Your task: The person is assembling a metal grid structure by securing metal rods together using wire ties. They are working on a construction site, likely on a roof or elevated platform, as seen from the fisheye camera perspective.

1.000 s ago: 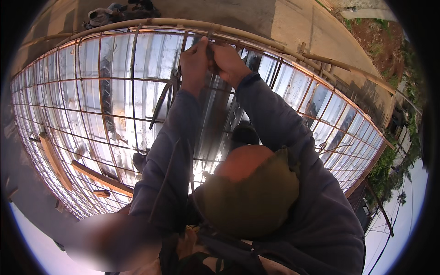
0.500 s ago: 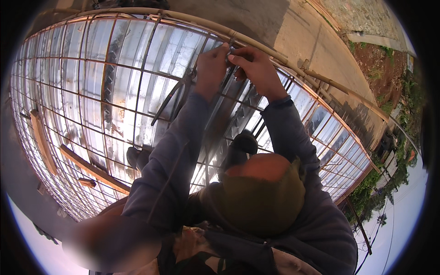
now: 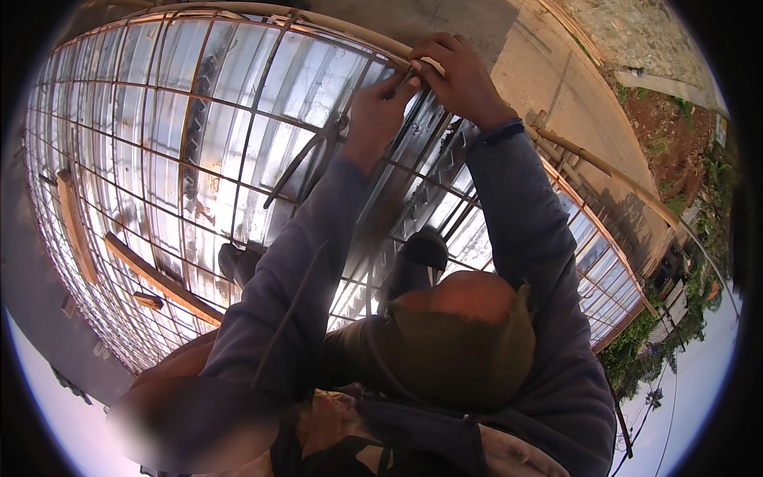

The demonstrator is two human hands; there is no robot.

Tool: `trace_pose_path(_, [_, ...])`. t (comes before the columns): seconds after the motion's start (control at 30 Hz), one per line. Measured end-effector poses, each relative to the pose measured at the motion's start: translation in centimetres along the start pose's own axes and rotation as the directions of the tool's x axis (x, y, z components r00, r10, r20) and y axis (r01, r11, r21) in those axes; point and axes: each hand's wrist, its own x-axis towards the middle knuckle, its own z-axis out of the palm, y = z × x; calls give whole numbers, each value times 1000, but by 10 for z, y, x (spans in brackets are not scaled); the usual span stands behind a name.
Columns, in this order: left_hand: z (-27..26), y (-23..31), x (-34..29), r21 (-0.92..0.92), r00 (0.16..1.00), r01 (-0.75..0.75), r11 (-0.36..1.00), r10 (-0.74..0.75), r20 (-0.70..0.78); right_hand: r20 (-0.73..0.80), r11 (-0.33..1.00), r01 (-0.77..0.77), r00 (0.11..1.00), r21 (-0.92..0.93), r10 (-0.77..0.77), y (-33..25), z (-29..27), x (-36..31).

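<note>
My left hand (image 3: 377,115) and my right hand (image 3: 457,71) meet at the far edge of a steel bar mesh (image 3: 254,109). Both have their fingers pinched close together there, right by the bars. Whatever lies between the fingertips is too small and hidden to name. Beside my left wrist is a tool with two dark, curved handles (image 3: 292,167), like pincers. Its head end is partly covered by my left hand, and I cannot tell whether that hand grips it.
Under the mesh lies shiny ribbed metal sheeting (image 3: 298,83). My dark boot (image 3: 425,249) stands on it. Wooden pieces, one a long strip (image 3: 159,278), lie at the left. A bamboo pole (image 3: 342,32) runs along the far edge, with paved ground (image 3: 548,75) beyond.
My right hand has moved up and slightly right, beyond the mesh edge. My left hand's thumb now points toward it. The view has shifted a little.
</note>
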Motion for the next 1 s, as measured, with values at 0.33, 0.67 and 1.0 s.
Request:
trace_pose_path(0.33, [10,11,-9,378,970,-74,923,154,-187,473,983,66,881,-171,23,7,-38,25])
trace_pose_path(0.67, [12,20,-13,350,976,-4,937,80,-203,309,968,-128,932,-215,192,-61,-25,-11])
trace_pose_path(1.0, [10,17,-17,448,962,-40,893,156,-226,744,948,272,666,-166,-61,-47,-28,96])
